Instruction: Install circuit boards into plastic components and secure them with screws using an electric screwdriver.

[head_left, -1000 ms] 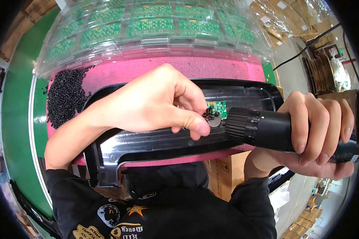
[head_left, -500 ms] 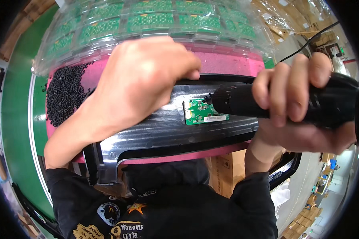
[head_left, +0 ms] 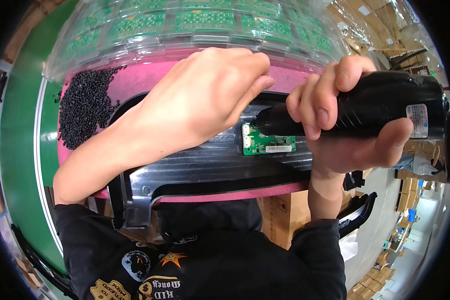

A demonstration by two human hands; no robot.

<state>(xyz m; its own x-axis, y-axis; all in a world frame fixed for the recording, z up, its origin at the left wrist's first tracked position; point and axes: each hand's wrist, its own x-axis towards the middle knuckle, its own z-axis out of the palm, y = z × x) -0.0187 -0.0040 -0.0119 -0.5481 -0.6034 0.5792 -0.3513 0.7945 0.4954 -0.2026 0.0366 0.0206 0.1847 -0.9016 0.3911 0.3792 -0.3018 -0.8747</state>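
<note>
My right hand (head_left: 340, 155) is wrapped round a black power screwdriver (head_left: 385, 102), held nearly level with its nose pointing left. That nose is over the upper part of a small green circuit board (head_left: 257, 145) with white connectors; whether the bit touches it is hidden. The board lies in a long, glossy black plastic housing (head_left: 200, 165). My left hand (head_left: 210, 95) hovers above the housing, left of the board. Its fingers are curled and pinched together, and anything between the fingertips cannot be made out.
A heap of small black screws (head_left: 82, 112) lies at the left on a pink mat (head_left: 297, 77). Clear plastic trays (head_left: 200, 22) of green circuit boards stand behind it. A cardboard box (head_left: 290, 215) stands below the near edge.
My left hand has moved right and turned. The screwdriver has tilted, showing its labelled rear and my right thumb. Its nose has shifted toward the board's upper left.
</note>
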